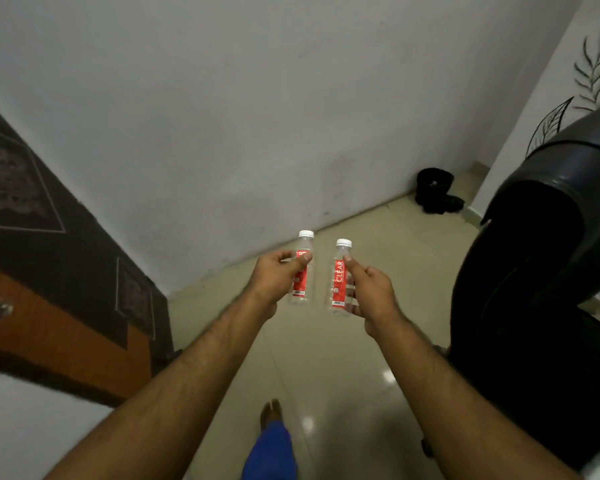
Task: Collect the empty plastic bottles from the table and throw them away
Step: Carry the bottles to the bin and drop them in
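Two clear plastic bottles with white caps and red labels are held upright over the tiled floor [378, 271], side by side but apart. The left bottle [302, 271] is gripped by the left hand [274, 275], thumb across the label and fingers wrapped behind. The right bottle [340, 278] is pinched by the right hand [371, 292], thumb on the label. A black bin [433, 188] is seen far right, against the wall. A dark carved door [49, 237] is noted at left.

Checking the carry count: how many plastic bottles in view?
2. One bottle is in the left hand, the other bottle in the right hand, both upright with white caps. None elsewhere in view.
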Demonstrator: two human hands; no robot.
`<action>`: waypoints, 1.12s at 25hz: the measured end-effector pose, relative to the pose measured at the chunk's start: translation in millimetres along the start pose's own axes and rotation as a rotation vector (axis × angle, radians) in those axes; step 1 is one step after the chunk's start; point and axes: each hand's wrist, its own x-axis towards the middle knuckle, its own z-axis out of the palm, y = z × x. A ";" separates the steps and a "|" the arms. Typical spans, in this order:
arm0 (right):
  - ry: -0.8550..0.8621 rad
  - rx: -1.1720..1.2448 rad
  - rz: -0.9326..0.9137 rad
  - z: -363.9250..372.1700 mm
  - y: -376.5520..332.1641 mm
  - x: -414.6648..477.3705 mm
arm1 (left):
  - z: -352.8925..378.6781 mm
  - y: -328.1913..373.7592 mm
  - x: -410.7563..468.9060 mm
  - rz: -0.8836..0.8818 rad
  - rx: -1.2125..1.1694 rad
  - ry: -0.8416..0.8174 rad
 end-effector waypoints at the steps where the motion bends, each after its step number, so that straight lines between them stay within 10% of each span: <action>1: 0.015 0.010 0.009 9.0 -5.7 23.0 | -1.8 6.4 29.5 0.006 0.006 -0.017; 13: 0.407 0.107 0.026 70.1 -145.4 333.1 | 55.6 140.9 409.9 -0.035 0.101 -0.443; 28: 0.552 0.161 0.084 -98.5 -329.2 740.7 | 382.7 285.7 788.5 -0.016 0.262 -0.615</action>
